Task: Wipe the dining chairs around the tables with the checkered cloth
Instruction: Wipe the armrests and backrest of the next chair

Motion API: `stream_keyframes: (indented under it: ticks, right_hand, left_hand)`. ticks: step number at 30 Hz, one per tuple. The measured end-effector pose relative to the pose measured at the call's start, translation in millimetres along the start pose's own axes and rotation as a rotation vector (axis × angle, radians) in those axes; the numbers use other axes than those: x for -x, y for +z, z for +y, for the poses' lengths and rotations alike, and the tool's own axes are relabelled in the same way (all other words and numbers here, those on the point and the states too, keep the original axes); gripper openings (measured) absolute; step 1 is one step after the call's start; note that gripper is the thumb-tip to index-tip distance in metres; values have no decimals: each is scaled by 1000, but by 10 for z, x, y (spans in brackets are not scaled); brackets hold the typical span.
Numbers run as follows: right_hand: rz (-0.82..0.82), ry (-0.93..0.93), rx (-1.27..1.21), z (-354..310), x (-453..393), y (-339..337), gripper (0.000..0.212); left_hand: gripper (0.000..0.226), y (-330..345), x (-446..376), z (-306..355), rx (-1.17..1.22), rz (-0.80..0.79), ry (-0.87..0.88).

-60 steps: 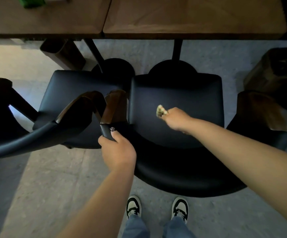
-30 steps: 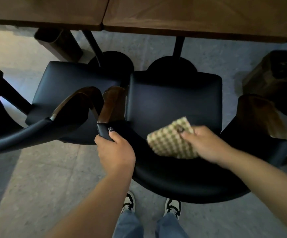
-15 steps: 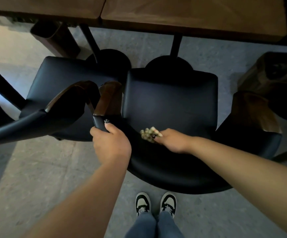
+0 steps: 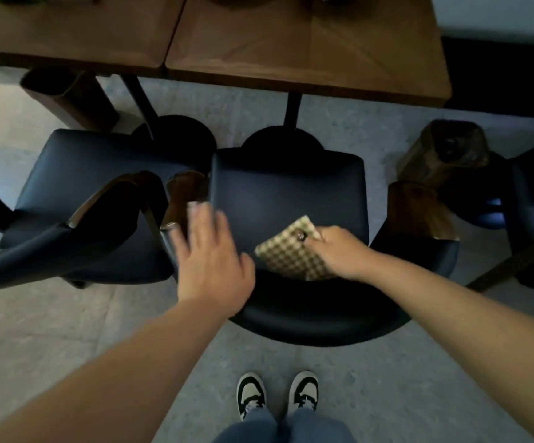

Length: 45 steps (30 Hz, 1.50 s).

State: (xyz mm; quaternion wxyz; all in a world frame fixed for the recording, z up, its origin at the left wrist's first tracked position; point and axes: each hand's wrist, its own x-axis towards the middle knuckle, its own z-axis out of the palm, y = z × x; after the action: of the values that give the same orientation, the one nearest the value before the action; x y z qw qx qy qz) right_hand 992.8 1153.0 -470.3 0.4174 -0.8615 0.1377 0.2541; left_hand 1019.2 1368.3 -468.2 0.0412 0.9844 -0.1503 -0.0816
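Note:
A black padded dining chair (image 4: 288, 193) with a curved backrest stands right in front of me. The beige checkered cloth (image 4: 288, 251) lies spread at the rear of its seat, against the backrest. My right hand (image 4: 339, 251) rests on the cloth and pinches its right edge. Just above the chair's left armrest end hovers my left hand (image 4: 209, 254), fingers straight and spread, holding nothing; it looks motion-blurred. A second black chair (image 4: 93, 174) stands close on the left.
Two wooden tables (image 4: 307, 49) stand side by side beyond the chairs, each on a black post with a round base. A third chair (image 4: 514, 203) and a dark wooden block (image 4: 444, 148) are at the right. My shoes (image 4: 276, 394) are on the grey floor behind the chair.
My left hand has let go of the chair's armrest end and opened above it. The cloth, bunched half a second ago, lies spread out under my right hand, further right on the seat.

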Motion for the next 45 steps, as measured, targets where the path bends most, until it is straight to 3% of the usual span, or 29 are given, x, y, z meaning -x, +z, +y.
stream_keyframes:
  ticks: [2,3,5,8,10,13,16,20,23,26,28,31,35,37,41,45]
  right_hand:
    - [-17,42,218,116,-320,-63,31]
    - [-47,76,319,186,-466,-44,30]
    - [-163,114,485,332,-685,111,28]
    - [-355,165,539,485,-800,476,36]
    - [-388,143,508,460,-796,552,35]
    - [-371,43,344,330,-587,393,30]
    - [-399,-160,438,126,-125,194,35]
    - [-313,-496,326,51,508,-4,12]
    - [-323,-558,389,199,867,-54,43]
    - [-316,-654,427,327,1081,-70,49]
    - [-311,-581,342,317,1070,-149,45]
    - [-95,-389,219,292,756,-297,33]
    - [47,-157,517,439,50,-280,36]
    - [-31,-101,647,522,-272,-158,35]
    - [-489,-24,708,613,-565,162,33]
    - [-539,-54,631,629,-523,45,30]
  left_hand:
    - [70,-15,-71,40,19,-107,298]
    - [65,-33,-114,49,74,-189,347]
    - [57,-28,-158,12,159,-275,345]
    - [43,-36,-128,-25,243,-186,364]
    - [32,-53,-124,-18,258,-157,336]
    - [25,-72,-132,7,223,-210,284]
    - [24,-73,-131,12,234,-231,259]
    - [23,-35,-127,-2,215,-218,236]
    - [25,-34,-128,13,210,-216,249]
    - [35,-79,-121,39,154,-246,316]
    - [49,-101,-73,89,80,-264,375]
    - [72,-69,79,274,43,-304,452]
    - [69,-1,181,426,29,-348,486]
    - [67,-3,159,415,48,-321,463]
    - [58,-5,182,416,69,-277,466]
    - [55,17,165,408,92,-269,459]
